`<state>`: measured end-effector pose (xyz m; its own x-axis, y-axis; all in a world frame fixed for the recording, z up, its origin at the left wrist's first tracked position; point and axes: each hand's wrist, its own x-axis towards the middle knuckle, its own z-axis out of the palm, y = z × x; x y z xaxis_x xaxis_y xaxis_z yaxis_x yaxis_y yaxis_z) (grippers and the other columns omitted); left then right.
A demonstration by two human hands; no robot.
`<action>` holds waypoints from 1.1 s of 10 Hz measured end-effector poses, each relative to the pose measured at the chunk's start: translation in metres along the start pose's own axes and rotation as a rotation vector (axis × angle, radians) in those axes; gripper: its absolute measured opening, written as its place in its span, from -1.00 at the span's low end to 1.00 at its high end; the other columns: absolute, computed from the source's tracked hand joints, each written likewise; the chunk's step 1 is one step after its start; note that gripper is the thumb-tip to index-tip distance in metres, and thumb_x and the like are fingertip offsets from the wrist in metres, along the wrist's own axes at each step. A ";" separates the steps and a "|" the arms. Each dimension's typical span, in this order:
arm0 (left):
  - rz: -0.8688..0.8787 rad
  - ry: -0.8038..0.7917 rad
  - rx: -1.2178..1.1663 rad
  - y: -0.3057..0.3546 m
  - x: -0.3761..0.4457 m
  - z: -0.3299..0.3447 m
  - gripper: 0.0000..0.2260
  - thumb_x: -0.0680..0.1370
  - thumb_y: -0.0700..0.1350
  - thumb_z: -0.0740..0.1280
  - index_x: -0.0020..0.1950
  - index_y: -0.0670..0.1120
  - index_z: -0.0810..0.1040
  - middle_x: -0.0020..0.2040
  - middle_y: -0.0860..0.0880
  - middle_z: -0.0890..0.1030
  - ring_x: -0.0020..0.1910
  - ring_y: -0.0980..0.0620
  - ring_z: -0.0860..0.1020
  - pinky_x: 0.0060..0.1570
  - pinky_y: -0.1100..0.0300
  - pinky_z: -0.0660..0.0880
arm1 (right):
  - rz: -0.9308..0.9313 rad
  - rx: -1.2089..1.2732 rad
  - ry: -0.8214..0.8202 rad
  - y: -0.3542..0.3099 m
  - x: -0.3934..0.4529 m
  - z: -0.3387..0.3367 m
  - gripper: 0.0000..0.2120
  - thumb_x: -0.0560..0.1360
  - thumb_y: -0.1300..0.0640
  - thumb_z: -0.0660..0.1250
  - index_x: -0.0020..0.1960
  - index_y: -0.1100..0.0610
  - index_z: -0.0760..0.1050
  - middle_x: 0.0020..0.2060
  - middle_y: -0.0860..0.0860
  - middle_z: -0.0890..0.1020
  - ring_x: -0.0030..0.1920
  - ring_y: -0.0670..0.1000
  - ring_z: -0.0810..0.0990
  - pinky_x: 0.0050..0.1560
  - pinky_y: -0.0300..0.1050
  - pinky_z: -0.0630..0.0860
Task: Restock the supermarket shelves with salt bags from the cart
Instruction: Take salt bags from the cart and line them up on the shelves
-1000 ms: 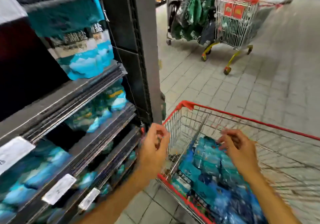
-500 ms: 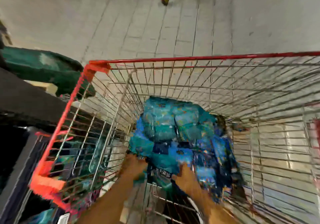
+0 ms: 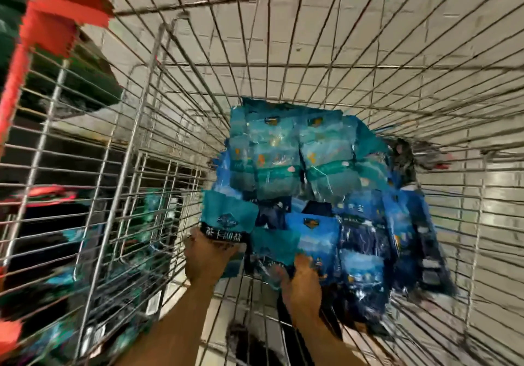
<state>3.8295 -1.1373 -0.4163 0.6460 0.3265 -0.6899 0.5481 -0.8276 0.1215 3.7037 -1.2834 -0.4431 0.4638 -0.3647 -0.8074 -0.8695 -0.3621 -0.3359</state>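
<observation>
— What fills the view?

— A wire shopping cart, seen from above. Its metal grid covers nearly the whole frame, and its red plastic rim runs across the upper left corner and down the left edge. Pale floor tiles show through the mesh in the upper half.

— And on the left, behind the wires?

— Dark supermarket shelves, badly blurred. There are teal and blue smears on them at the lower left, probably packets, but I cannot tell more than that.

— Where are the salt bags?

— Heaped in the cart, from the centre of the frame down toward the lower right. The pile of salt bags is teal at the top and deeper blue lower down, the bags overlapping one another and lying on the cart's bottom.

— What are the hands doing?

— Both reach in from the bottom edge to the near side of the pile. The left hand grips the lower edge of a teal salt bag with a dark band and white lettering, at the pile's left side. The right hand is just beside it, at the centre bottom, with its fingers curled onto the edge of a blue salt bag. The blur hides how each finger lies.
</observation>
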 end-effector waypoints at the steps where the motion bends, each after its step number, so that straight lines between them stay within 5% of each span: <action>1: 0.023 0.020 0.027 0.003 -0.011 0.001 -0.01 0.14 0.31 0.60 0.40 -0.14 0.34 0.25 -0.23 0.50 0.20 -0.27 0.52 0.12 -0.12 0.55 | -0.125 0.165 0.077 0.002 -0.005 -0.004 -0.63 0.60 0.00 0.31 0.34 0.14 0.46 0.21 -0.01 0.54 0.24 0.05 0.51 0.04 -0.16 0.41; 3: 0.099 -0.135 -0.078 -0.001 -0.021 0.001 -0.25 0.23 0.24 0.60 0.32 0.00 0.45 0.14 -0.12 0.64 0.09 -0.19 0.62 0.07 -0.09 0.59 | -0.044 0.468 -0.013 0.006 -0.014 -0.037 -0.82 0.58 0.22 0.35 0.15 0.27 0.54 -0.01 0.13 0.66 0.06 0.14 0.65 -0.08 -0.10 0.57; 4: 0.149 -0.241 -0.101 0.012 -0.032 -0.018 -0.23 0.29 0.16 0.59 0.42 0.02 0.37 0.12 -0.05 0.61 0.02 -0.05 0.57 -0.02 0.13 0.56 | -0.006 0.600 -0.051 0.002 -0.022 -0.069 -0.92 0.58 0.23 0.35 0.07 0.19 0.55 -0.15 0.10 0.68 -0.25 -0.07 0.68 -0.37 -0.27 0.54; 5: 0.167 -0.271 -0.100 0.032 -0.049 -0.050 -0.82 0.46 -0.04 0.51 -0.09 -0.07 0.55 -0.28 0.09 0.55 -0.18 0.01 0.50 -0.35 0.29 0.39 | 0.025 0.677 -0.045 -0.004 -0.036 -0.102 -0.84 0.56 0.10 0.38 -0.02 0.22 0.55 -0.40 0.08 0.63 -0.48 -0.01 0.59 -0.35 -0.11 0.52; 6: 0.207 -0.335 -0.185 0.052 -0.077 -0.090 -0.70 0.48 -0.11 0.50 -0.36 -0.06 0.44 -0.53 0.12 0.46 -0.38 0.09 0.41 -0.49 0.38 0.31 | 0.048 0.895 -0.147 -0.015 -0.064 -0.135 -0.82 0.56 0.09 0.36 0.05 0.19 0.57 -0.29 0.00 0.69 -0.38 -0.05 0.64 -0.43 -0.16 0.52; 7: 0.193 -0.361 -0.320 0.060 -0.119 -0.133 -0.70 0.46 0.03 0.51 -0.21 -0.08 0.44 -0.21 0.03 0.45 -0.22 0.10 0.42 -0.29 0.28 0.36 | 0.038 1.003 -0.214 -0.038 -0.106 -0.167 -0.63 0.41 -0.02 0.46 0.17 0.09 0.57 0.01 0.00 0.66 -0.17 -0.09 0.64 -0.21 -0.11 0.58; 8: 0.211 -0.383 -0.606 0.046 -0.164 -0.180 -0.33 0.36 0.04 0.58 0.36 -0.19 0.42 0.31 0.00 0.47 0.23 0.05 0.47 0.26 0.16 0.44 | -0.021 0.966 -0.196 -0.067 -0.139 -0.191 -0.31 0.39 0.03 0.48 0.47 0.13 0.37 0.47 0.09 0.37 0.46 0.11 0.33 0.42 0.12 0.25; 9: 0.245 -0.349 -0.827 0.015 -0.207 -0.232 -0.29 0.20 0.16 0.62 0.27 -0.09 0.55 0.22 -0.06 0.62 0.15 0.13 0.61 0.13 0.22 0.55 | -0.187 0.934 -0.261 -0.096 -0.184 -0.206 -0.61 0.52 0.12 0.38 0.31 0.23 0.50 0.32 0.23 0.53 0.33 0.24 0.47 0.20 0.09 0.38; 10: 0.323 -0.284 -0.992 -0.029 -0.241 -0.277 -0.50 0.18 0.19 0.62 -0.03 -0.08 0.69 -0.07 -0.07 0.73 -0.13 0.07 0.70 -0.15 0.23 0.60 | -0.308 0.928 -0.323 -0.117 -0.232 -0.208 -0.50 0.21 0.01 0.56 0.13 0.01 0.59 0.07 0.10 0.69 0.08 0.20 0.63 0.02 0.23 0.54; 11: 0.381 -0.199 -1.134 -0.083 -0.282 -0.320 -0.48 0.29 0.14 0.60 0.12 -0.12 0.67 0.04 -0.16 0.71 0.03 -0.17 0.68 0.09 -0.08 0.60 | -0.558 0.775 -0.368 -0.159 -0.277 -0.197 -0.59 0.35 0.24 0.54 0.16 0.01 0.60 0.14 0.07 0.68 0.15 0.07 0.65 0.17 0.12 0.59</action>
<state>3.7717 -1.0144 -0.0036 0.8290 -0.0092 -0.5591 0.5589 0.0475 0.8279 3.7465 -1.2938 -0.0702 0.8686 0.0191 -0.4952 -0.4771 0.3025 -0.8252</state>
